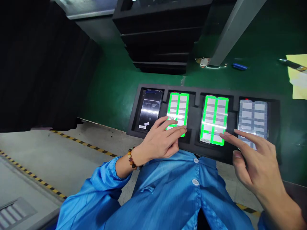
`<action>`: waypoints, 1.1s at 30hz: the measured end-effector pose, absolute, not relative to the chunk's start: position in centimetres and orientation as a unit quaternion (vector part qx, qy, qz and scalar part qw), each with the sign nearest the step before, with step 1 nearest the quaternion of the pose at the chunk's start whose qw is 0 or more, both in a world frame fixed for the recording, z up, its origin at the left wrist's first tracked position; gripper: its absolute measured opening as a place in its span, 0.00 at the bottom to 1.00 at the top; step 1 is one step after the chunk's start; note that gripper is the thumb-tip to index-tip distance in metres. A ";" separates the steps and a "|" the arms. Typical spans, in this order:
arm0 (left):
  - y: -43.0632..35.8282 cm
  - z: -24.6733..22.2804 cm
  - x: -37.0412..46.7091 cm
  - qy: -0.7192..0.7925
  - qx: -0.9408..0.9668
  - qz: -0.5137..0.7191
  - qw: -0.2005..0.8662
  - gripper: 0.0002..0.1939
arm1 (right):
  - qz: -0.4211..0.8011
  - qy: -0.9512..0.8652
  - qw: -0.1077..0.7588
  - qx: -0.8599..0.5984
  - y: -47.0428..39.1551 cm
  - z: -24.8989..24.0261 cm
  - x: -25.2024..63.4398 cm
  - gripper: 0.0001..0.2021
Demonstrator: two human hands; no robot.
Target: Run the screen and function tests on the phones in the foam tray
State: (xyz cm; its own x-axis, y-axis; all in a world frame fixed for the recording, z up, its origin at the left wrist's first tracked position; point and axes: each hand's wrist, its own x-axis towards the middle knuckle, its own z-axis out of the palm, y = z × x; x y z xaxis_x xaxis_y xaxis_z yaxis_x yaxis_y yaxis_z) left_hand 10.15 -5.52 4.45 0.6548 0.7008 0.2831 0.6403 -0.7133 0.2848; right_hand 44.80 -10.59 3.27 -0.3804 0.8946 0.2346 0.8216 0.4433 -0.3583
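A black foam tray (195,116) holds a row of smartphones in separate slots. At the left end lies a phone with a dark, glossy screen (151,105) and small white labels. Beside it, a phone lit with a green and white grid (177,103) is partly covered by my left hand (163,139), whose fingers are spread over its lower half. My right hand (255,156) is open, its index fingertip at the lower right of another green-grid phone (214,116). Its other fingers overlap the rightmost phone (254,111), which shows a grey and white grid.
Stacked black trays (163,38) stand behind on the green tabletop (112,86). A grey metal post (235,28), a blue pen cap (240,66), a pen (292,65) and yellow paper (299,86) are at the back right. Black fabric (43,64) hangs at left.
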 end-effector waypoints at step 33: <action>-2.6 4.7 13.0 0.438 0.878 0.171 0.088 0.21 | 0.094 -0.795 0.167 -0.576 -6.2 4.4 45.0 0.23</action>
State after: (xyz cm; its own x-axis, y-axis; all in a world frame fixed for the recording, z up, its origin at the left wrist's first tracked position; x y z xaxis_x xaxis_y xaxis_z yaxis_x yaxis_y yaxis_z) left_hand 12.98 -2.64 4.73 0.5574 0.7998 0.2229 0.7395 -0.6003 0.3047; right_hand 45.00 -6.16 4.43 -0.2819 0.9466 0.1568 0.8838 0.3198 -0.3415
